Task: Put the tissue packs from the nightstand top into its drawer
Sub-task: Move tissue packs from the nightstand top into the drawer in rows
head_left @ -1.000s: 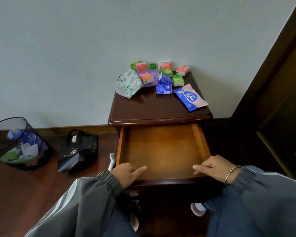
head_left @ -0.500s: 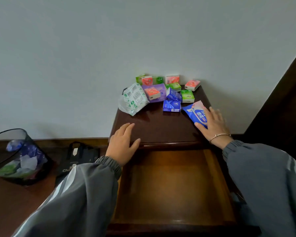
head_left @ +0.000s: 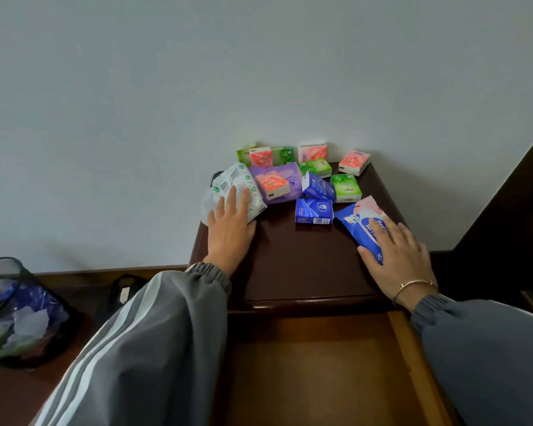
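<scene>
– Hands are on the nightstand top (head_left: 299, 265); which packs do they touch?
– Left hand (head_left: 230, 232) lies flat, fingers straight, on the white and green pack (head_left: 239, 186) at the back left of the nightstand top; right hand (head_left: 397, 256) lies flat, fingers spread, on the long blue and pink pack (head_left: 362, 222) by its right edge; neither one grips yet.
– Which way does the blue one point?
– From the middle toward the front right; its near end is under the right hand, so I think that hand takes it; the open drawer (head_left: 305, 364) waits just below the front edge.
– What changed?
– Before, the left hand was near the front edge; now it has reached its pack.
</scene>
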